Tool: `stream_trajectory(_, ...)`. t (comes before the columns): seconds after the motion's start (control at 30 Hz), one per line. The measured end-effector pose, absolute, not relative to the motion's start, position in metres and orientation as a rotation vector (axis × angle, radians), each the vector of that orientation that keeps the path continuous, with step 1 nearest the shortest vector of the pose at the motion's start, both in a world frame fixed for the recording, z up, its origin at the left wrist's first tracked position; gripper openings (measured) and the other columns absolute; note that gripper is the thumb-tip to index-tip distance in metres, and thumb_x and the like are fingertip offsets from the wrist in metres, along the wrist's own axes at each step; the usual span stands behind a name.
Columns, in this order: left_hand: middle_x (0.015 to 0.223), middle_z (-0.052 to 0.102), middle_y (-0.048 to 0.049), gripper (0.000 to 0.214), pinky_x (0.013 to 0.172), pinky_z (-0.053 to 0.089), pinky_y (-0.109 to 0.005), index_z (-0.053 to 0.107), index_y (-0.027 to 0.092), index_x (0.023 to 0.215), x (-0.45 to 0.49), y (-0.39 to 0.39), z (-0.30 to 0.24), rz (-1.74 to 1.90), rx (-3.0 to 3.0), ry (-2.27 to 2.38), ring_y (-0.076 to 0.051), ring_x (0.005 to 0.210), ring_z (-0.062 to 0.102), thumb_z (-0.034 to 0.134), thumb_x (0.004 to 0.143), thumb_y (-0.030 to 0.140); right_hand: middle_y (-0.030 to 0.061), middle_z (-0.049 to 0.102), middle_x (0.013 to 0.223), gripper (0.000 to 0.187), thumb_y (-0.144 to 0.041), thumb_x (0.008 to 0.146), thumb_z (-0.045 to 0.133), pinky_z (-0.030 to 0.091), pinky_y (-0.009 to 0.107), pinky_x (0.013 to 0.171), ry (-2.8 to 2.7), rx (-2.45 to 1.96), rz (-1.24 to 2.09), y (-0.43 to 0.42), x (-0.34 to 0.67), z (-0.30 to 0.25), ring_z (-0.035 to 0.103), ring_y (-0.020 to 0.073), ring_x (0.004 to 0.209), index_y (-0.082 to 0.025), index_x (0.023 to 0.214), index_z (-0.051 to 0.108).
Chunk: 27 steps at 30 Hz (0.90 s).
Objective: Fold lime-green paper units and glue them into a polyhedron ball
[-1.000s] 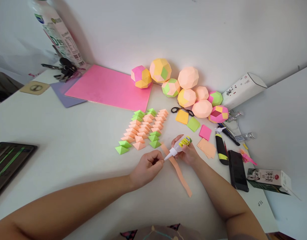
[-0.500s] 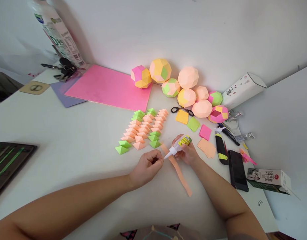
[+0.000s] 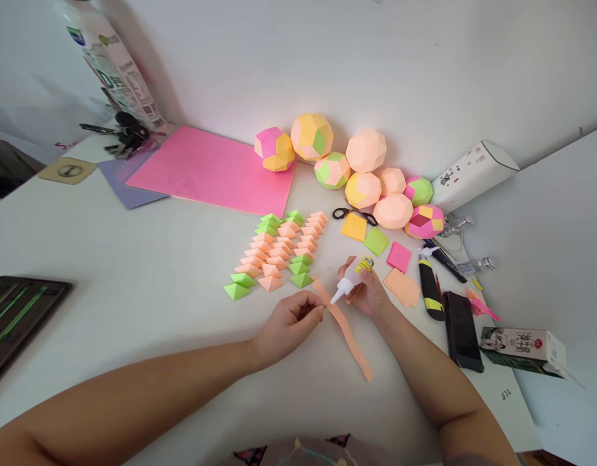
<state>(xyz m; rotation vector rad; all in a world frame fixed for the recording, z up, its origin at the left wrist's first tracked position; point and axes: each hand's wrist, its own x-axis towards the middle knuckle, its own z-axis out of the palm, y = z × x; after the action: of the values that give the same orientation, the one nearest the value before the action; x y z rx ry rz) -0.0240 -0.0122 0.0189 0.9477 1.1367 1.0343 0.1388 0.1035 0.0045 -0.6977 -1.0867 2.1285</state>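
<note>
Just right of the left hand, in the head view, the right hand curls firmly round a glue bottle, its nozzle near the left hand's pinched fingers; whether they hold anything tiny cannot be told. Too hard a squeeze could gum those fingers or drip onto the paper strip lying between both hands on the counter.

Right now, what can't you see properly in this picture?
All in the head view:
Whatever the left hand may hold: hidden by its grip.
Squeeze bottle: label too small to read, partly covered by the right hand.
Dark screen: cut off by the left edge.
Tall bottle: cut off at the top edge.
</note>
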Motion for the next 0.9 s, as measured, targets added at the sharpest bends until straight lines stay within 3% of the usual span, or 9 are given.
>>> stream_trajectory(0.3, 0.075, 0.055, 0.0001, 0.021, 0.059, 0.039, -0.023, 0.055, 0.016, 0.084, -0.022, -0.012, 0.015, 1.072, 0.953, 1.101, -0.011, 0.065, 0.047, 0.056, 0.081, 0.036, 0.0003, 0.065, 0.076, 0.035, -0.037, 0.074, 0.065, 0.047, 0.022, 0.041, -1.103, -0.63, 2.16, 0.103, 0.139, 0.006, 0.055, 0.0117, 0.052, -0.022, 0.101, 0.05)
stream_trajectory(0.5, 0.056, 0.035, 0.0063, 0.03, 0.047, 0.025, -0.021, 0.042, 0.018, 0.065, -0.025, -0.012, 0.016, 1.039, 0.984, 1.104, -0.008, 0.051, 0.03, 0.049, 0.084, 0.04, 0.0, 0.063, 0.074, 0.034, -0.044, 0.075, 0.063, 0.043, 0.023, 0.04, -1.133, -0.677, 2.099, 0.102, 0.137, 0.007, 0.051, 0.0117, 0.048, -0.023, 0.097, 0.049)
stream_trajectory(0.67, 0.055, 0.03, 0.0066, 0.033, 0.047, 0.022, -0.022, 0.033, 0.019, 0.059, -0.026, -0.013, 0.016, 1.045, 1.044, 1.129, -0.008, 0.051, 0.026, 0.046, 0.085, 0.034, -0.0008, 0.057, 0.068, 0.028, -0.047, 0.081, 0.057, 0.037, 0.022, 0.041, -1.308, -0.731, 1.645, 0.095, 0.136, 0.008, 0.047, 0.0109, 0.049, -0.023, 0.094, 0.05)
stream_trajectory(0.9, 0.055, 0.029, 0.0071, 0.034, 0.046, 0.021, -0.021, 0.033, 0.019, 0.061, -0.025, -0.012, 0.018, 1.047, 1.068, 1.148, -0.007, 0.05, 0.024, 0.046, 0.083, 0.04, 0.0023, 0.058, 0.074, 0.034, -0.038, 0.075, 0.066, 0.045, 0.031, 0.055, -1.743, -0.592, 1.195, 0.079, 0.137, 0.013, 0.053, 0.0161, 0.063, -0.023, 0.1, 0.05)
